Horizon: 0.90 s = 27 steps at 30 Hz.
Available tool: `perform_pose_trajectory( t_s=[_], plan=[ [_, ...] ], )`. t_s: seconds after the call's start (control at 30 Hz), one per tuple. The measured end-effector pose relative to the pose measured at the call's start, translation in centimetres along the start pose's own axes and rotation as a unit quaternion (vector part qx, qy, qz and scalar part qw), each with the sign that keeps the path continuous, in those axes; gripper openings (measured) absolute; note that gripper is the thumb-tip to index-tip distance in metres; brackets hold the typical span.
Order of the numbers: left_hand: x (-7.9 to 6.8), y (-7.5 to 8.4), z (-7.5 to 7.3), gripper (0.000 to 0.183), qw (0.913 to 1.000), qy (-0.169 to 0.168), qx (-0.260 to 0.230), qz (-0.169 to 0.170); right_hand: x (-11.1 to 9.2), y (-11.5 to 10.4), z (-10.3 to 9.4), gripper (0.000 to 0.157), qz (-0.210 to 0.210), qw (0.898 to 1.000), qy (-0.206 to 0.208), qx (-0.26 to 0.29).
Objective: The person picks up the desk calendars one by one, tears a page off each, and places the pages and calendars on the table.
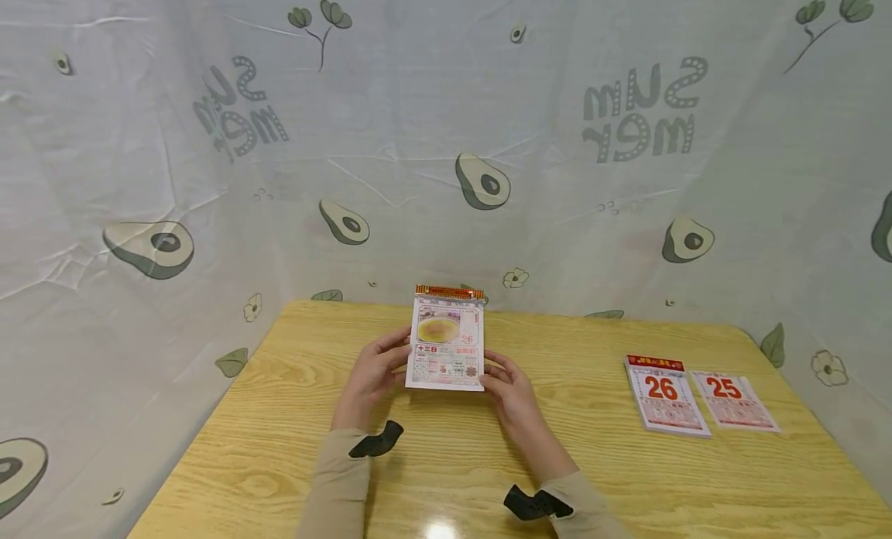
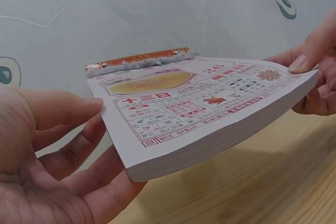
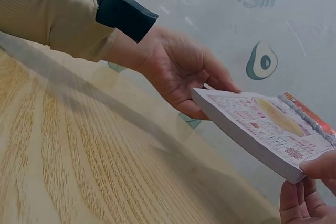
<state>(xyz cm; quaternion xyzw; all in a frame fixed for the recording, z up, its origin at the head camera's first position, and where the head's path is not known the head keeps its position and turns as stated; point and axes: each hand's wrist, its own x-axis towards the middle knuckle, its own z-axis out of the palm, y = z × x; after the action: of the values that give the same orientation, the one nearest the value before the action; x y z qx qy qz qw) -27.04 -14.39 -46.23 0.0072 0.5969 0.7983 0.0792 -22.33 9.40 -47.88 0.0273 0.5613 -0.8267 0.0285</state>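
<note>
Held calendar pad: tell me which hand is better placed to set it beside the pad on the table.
Right hand, probably: it pinches the held pad at its lower right corner and is nearer the table pad. The left hand holds the opposite edge, farther away.

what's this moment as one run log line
left hand: grips calendar pad | right hand: grips same pad | pad: raised above table

Small white glare on the tabletop
</note>
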Motion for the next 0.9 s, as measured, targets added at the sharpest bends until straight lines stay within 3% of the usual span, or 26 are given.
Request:
perform_pose_trajectory(
  t_s=[0.3, 0.6, 0.83, 0.9],
  plan=[
    [0.2, -0.8, 1.4, 0.035, 0.9997, 0.01, -0.022, -0.003, -0.6, -0.7, -1.5, 0.05, -0.003, 1.0, 0.002, -0.005],
    [0.5, -1.2, 2.7, 0.032, 0.9969, -0.014, -0.073, -0.026, -1.3, -1.8, -2.9, 0.054, -0.011, 0.999, -0.014, -0.027],
    [0.4, -1.8, 3.4, 0.042, 0.995, -0.045, -0.079, -0.041, -1.9, -1.6, -4.6, 0.047, -0.069, 0.996, -0.061, -0.015],
    [0.4, -2.0, 3.5, 0.044, 0.9944, -0.055, -0.08, -0.043, -1.9, -1.6, -4.9, 0.046, -0.068, 0.996, -0.061, -0.02]
  ],
)
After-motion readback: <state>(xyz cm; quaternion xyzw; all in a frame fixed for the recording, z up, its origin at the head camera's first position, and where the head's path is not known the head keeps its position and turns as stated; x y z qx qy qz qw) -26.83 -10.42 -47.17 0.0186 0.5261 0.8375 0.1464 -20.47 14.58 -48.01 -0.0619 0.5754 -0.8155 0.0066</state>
